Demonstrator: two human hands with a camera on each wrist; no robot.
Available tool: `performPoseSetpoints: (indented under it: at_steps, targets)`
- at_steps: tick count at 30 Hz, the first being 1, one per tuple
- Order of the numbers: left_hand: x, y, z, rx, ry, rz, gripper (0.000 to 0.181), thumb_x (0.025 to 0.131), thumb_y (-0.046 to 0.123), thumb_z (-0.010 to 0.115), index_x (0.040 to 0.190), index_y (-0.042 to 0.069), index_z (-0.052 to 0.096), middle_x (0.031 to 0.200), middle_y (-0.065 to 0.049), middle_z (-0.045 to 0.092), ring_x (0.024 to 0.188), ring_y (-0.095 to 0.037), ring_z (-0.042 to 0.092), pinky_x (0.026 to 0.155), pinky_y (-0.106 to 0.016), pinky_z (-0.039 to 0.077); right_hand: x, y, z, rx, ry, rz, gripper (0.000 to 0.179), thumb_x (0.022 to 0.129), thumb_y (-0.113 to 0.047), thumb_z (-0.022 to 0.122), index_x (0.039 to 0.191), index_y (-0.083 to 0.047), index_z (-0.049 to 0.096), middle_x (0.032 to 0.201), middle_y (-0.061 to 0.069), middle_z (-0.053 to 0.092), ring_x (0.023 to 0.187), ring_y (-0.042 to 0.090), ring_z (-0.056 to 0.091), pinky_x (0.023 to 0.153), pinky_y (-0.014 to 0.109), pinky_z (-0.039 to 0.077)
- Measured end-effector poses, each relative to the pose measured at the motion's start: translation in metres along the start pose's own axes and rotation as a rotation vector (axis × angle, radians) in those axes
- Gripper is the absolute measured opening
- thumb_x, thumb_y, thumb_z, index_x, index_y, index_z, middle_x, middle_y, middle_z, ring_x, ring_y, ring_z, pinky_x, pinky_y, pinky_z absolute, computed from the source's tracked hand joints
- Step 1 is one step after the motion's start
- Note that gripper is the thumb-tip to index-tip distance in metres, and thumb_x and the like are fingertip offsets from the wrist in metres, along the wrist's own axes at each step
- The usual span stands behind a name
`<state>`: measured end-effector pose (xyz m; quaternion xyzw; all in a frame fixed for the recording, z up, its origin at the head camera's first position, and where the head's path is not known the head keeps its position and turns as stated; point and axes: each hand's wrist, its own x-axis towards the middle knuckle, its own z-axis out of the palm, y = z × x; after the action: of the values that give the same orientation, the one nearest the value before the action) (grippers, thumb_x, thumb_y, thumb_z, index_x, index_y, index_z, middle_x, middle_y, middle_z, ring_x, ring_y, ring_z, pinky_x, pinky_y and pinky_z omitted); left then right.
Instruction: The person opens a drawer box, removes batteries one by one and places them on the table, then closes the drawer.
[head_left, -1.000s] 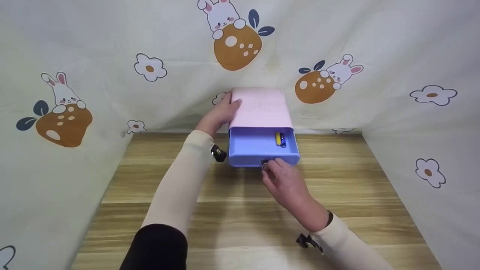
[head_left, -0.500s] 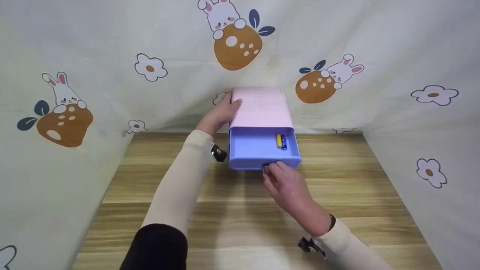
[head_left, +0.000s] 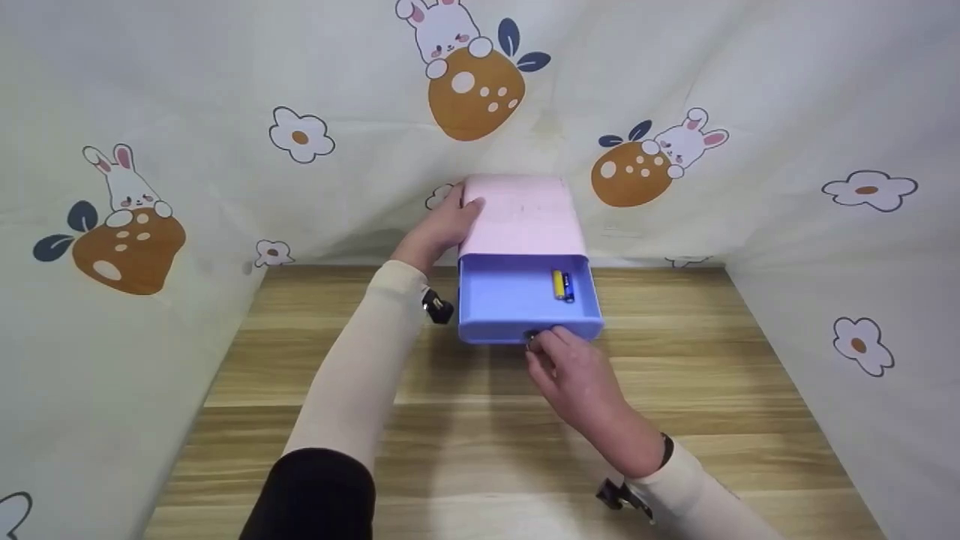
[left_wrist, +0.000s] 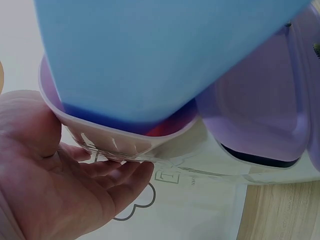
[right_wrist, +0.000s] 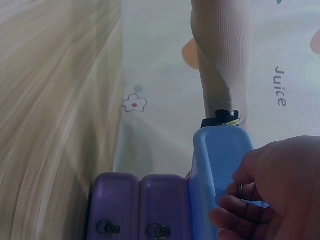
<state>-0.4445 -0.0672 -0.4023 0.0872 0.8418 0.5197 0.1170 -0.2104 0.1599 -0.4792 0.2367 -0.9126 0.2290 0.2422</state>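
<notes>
A pink-topped drawer cabinet (head_left: 521,214) stands at the back of the table. Its top blue drawer (head_left: 502,289) is pulled partway out, with a yellow battery (head_left: 557,285) and a dark blue battery (head_left: 568,287) lying side by side at its right. My left hand (head_left: 444,223) grips the cabinet's left edge, thumb on top; the left wrist view shows the fingers along its pink side. At the drawer's front, my right hand (head_left: 576,375) pinches the small metal ring pull (right_wrist: 241,191), which its fingers partly cover.
Two purple drawers (right_wrist: 115,202) sit below the blue one, each with a ring handle, both pushed in. White cloth with rabbit and flower prints (head_left: 360,75) hangs behind and at both sides of the wood-grain table (head_left: 315,375).
The blue drawer has slid slightly further out toward me, my right hand moving with it. Both batteries have come forward with the drawer. The left hand stays in place on the cabinet.
</notes>
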Motion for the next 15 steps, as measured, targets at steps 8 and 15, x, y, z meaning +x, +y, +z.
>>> performPoseSetpoints:
  at_steps: [8, 15]
  targets:
    - [0.0006, 0.0002, -0.0002, 0.015, 0.006, 0.008, 0.078, 0.119, 0.047, 0.043, 0.179, 0.012, 0.006, 0.185, -0.009, 0.015, 0.169, -0.024, 0.013, 0.136, -0.042, 0.015, -0.0014, 0.0002, 0.0010, -0.008, 0.033, -0.030, 0.012, 0.095, -0.009, 0.083, 0.098, -0.011, 0.071, 0.086, -0.005, 0.060, 0.073, 0.011, 0.055, 0.061, 0.028, 0.050]
    - [-0.0003, 0.0008, -0.0009, 0.022, 0.004, -0.004, 0.078, 0.119, 0.047, 0.043, 0.179, 0.013, 0.006, 0.185, -0.008, 0.013, 0.169, -0.024, 0.012, 0.136, -0.042, 0.014, -0.0032, -0.0021, -0.0001, -0.002, 0.010, -0.009, 0.012, 0.096, -0.009, 0.083, 0.099, -0.012, 0.072, 0.088, -0.006, 0.062, 0.075, 0.010, 0.056, 0.062, 0.027, 0.051]
